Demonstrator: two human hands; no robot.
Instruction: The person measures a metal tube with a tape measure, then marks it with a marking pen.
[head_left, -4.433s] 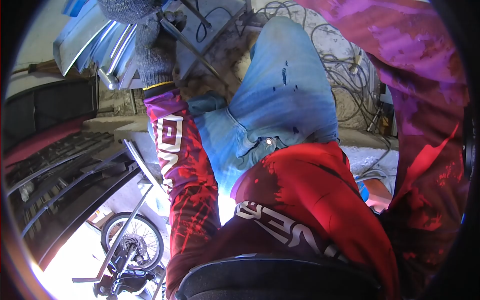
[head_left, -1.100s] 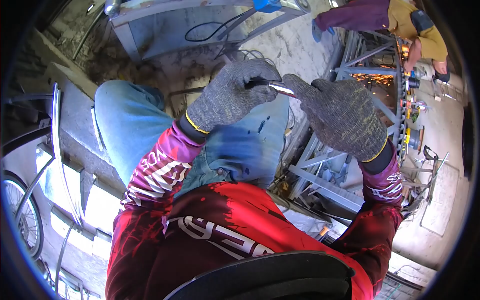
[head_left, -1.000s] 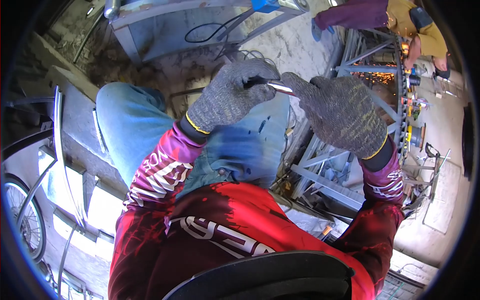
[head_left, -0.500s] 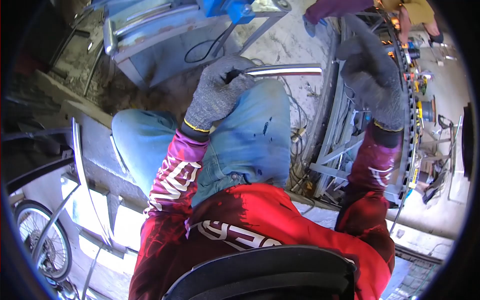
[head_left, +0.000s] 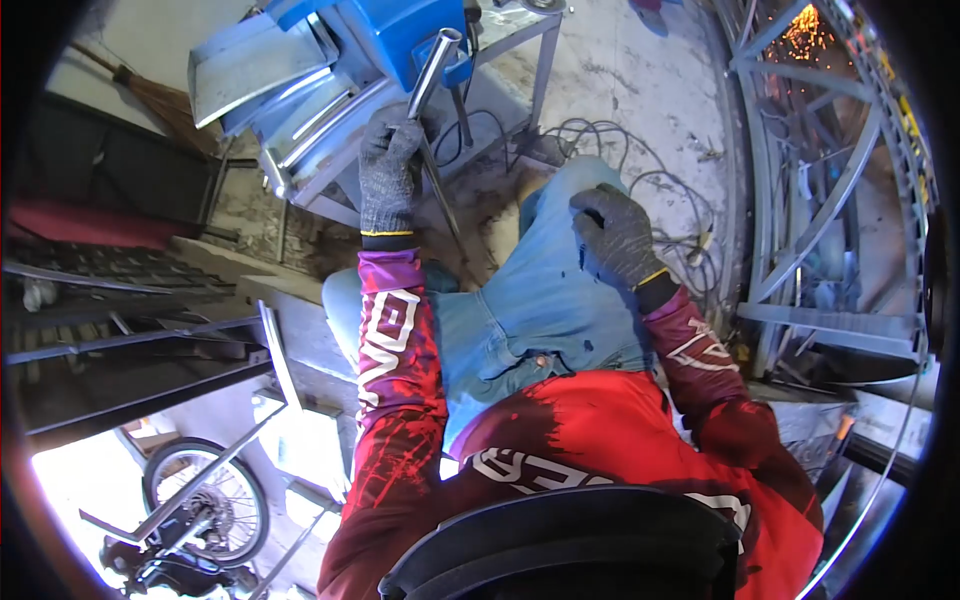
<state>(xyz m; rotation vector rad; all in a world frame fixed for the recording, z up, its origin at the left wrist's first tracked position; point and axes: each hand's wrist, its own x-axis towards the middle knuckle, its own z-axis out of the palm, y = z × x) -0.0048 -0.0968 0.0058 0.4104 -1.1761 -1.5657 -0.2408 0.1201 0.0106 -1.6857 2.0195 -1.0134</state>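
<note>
My left hand (head_left: 390, 165), in a grey knit glove, has its fingers wrapped round the lower part of a shiny metal tube (head_left: 434, 75). The tube slants up in front of a blue machine (head_left: 375, 38), its open end at the top. My right hand (head_left: 612, 228), gloved too, lies on the thigh of my blue jeans (head_left: 560, 270). Its fingers are curled, and whatever lies under them is hidden.
A metal bench frame (head_left: 540, 80) stands ahead. Cables (head_left: 640, 165) lie on the floor. Metal framework (head_left: 800, 180) runs along the right, with orange sparks (head_left: 803, 32) beyond. A wheel (head_left: 205, 500) is at the lower left.
The view has turned. My left hand has moved forward to the machine, and the metal tube now points upward. My right hand has come in from the far right onto my thigh.
</note>
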